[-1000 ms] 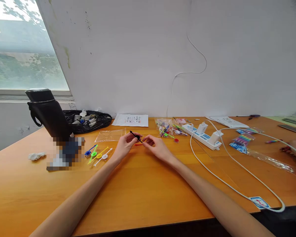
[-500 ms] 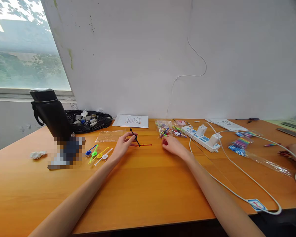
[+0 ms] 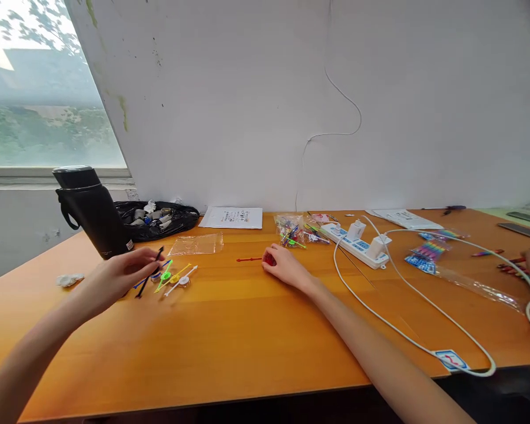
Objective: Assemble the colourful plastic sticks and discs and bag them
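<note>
Left hand (image 3: 119, 275) pinching black stick (image 3: 149, 274) above coloured sticks (image 3: 174, 275) on tabletop (image 3: 247, 330). Right hand (image 3: 282, 266) apparently closed on red piece (image 3: 269, 259). Risk: knocking laid-out sticks when lowering.

In front of me is an orange wooden table (image 3: 256, 347) against a white wall (image 3: 256, 88), with a window (image 3: 35, 100) at the far left. A black insulated bottle (image 3: 92, 212) stands near the left edge, and behind it lies a black pouch (image 3: 176, 217) filled with small odds and ends. A crumpled white tissue (image 3: 68, 279) sits by the table's left edge. An empty clear plastic bag (image 3: 197, 243) lies flat near a printed paper sheet (image 3: 232, 217). Further right, a white power strip (image 3: 360, 245) holds two chargers, and its white cable (image 3: 406, 335) loops toward my side. A bag of rainbow-coloured pieces (image 3: 428, 254) lies just beyond it.
</note>
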Motion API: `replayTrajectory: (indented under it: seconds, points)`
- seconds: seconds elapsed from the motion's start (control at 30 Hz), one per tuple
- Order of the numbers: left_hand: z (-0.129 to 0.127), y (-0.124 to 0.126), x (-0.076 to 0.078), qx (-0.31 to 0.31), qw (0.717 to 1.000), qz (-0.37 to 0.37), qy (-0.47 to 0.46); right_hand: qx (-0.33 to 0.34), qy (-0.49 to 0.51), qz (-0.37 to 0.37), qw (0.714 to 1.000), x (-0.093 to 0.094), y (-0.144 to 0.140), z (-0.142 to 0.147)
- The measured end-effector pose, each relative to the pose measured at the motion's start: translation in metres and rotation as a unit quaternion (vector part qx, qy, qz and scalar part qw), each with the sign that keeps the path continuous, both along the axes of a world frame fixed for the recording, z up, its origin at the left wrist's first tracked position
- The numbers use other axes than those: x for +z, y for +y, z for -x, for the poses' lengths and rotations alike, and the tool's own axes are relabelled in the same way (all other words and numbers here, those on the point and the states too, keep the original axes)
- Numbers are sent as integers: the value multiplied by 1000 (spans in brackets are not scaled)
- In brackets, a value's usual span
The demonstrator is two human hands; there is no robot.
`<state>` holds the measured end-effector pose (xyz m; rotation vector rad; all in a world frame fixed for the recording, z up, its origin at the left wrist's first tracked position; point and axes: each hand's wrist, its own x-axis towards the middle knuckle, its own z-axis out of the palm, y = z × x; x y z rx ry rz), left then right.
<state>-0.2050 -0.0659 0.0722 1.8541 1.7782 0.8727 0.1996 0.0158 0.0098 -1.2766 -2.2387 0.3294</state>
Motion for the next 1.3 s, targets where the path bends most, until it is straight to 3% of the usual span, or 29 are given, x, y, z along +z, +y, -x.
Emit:
replayTrajectory:
  seconds: [0.1,0.17,0.27,0.37,0.47,0.57,0.63,0.7,0.8,0.9,0.97,1.1,1.2,1.3]
  points:
    - [33,-23,-22,68,995,45,61,1,32,-24,999,-2,1,5]
    - [42,-28,-37,46,993,79,69,4,41,-32,999,-4,2,7]
    - [38,-24,-54,2,996,63,58,20,50,-35,998,-6,1,9]
    - [25,-18,-61,2,997,28,67,42,69,-34,996,-6,0,8]
    - [13,-24,-54,32,994,4,100,50,99,-32,993,-3,-1,7]
    - [-7,-40,-32,61,987,-49,138,58,139,-38,988,-1,-1,8]
    - [-31,-49,-15,47,989,-82,117,72,178,-37,981,0,-3,13]
    - [-63,-48,-1,-10,994,-91,56,98,222,-27,970,0,-7,20]
    - [-119,-25,1,-125,988,-82,-39,149,265,-13,953,0,-15,31]
    - [-162,16,-16,-202,971,-26,-126,170,270,-20,948,-1,-20,38]
    - [-176,44,-31,-226,959,-11,-170,162,278,-24,947,-4,-18,38]
    - [-179,81,-57,-216,941,32,-261,144,314,12,938,-14,-8,34]
    - [-172,85,-68,-196,930,73,-302,97,304,28,947,-20,-1,31]
    - [-168,79,-71,-165,930,78,-320,24,207,-25,978,-23,2,28]
